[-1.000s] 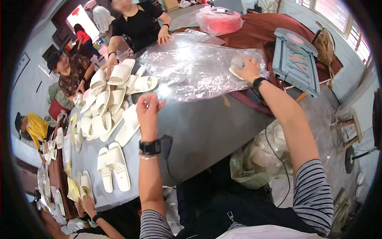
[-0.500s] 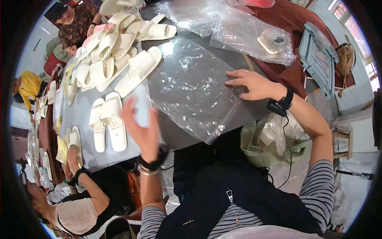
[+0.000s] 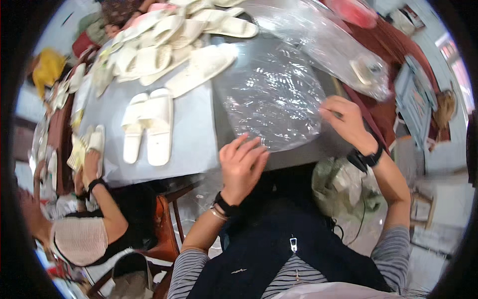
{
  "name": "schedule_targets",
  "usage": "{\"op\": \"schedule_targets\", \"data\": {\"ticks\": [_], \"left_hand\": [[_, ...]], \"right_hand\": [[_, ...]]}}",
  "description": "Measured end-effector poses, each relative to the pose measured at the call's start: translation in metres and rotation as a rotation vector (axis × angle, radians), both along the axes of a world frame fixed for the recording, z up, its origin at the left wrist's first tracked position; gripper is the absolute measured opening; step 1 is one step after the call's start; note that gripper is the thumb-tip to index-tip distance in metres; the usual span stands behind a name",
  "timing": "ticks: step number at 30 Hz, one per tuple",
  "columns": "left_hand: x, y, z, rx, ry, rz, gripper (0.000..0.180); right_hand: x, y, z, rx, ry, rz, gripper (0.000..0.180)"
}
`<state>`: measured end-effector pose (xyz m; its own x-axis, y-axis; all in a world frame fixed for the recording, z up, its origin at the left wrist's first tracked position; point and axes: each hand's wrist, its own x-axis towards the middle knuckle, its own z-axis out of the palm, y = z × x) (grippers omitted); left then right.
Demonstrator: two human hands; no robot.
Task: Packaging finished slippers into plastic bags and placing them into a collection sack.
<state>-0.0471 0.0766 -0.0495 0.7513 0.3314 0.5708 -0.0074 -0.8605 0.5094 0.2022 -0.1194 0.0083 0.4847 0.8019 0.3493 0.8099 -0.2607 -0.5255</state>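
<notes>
We start at our left hand (image 3: 242, 167): its fingers are spread and loosely bent, palm down, the fingertips resting on the near edge of one clear plastic bag (image 3: 271, 97). It grips nothing that we can make out. Our right hand (image 3: 344, 119) is at the bag's right edge, fingers curled in and seemingly pinching the film, though the exact grip is hard to tell. The bag lies flat on the grey table (image 3: 194, 134), between our two hands.

Taking the bag as our landmark: just left of it lies one pair of white slippers (image 3: 148, 124), side by side. Up and to the left of the bag sits a heap of white slippers (image 3: 164, 47), too jumbled for us to count. Beyond the bag, to the upper right, is a second, crumpled clear bag (image 3: 343, 55). Far left of the bag, another person's hand (image 3: 89, 167) holds one more slipper (image 3: 97, 142) at the table's edge.
</notes>
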Motion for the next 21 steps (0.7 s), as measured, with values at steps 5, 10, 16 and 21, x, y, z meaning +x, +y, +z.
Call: {"op": "schedule_targets", "data": {"ticks": [5,10,16,21], "left_hand": [[0.007,0.012,-0.028,-0.157,-0.139,-0.049,0.008],[0.011,0.016,-0.028,-0.428,-0.160,-0.142,0.009],[0.011,0.017,-0.027,-0.413,-0.050,-0.166,0.013],[0.001,0.020,-0.065,-0.204,0.042,-0.085,0.013]], "right_hand": [[-0.014,0.023,0.054,-0.597,-0.210,0.108,0.027],[-0.059,0.123,0.079,-0.275,-0.380,0.389,0.032],[-0.145,0.327,-0.008,0.373,-0.428,0.869,0.019],[-0.208,0.427,-0.060,0.054,-0.640,0.515,0.021]]}}
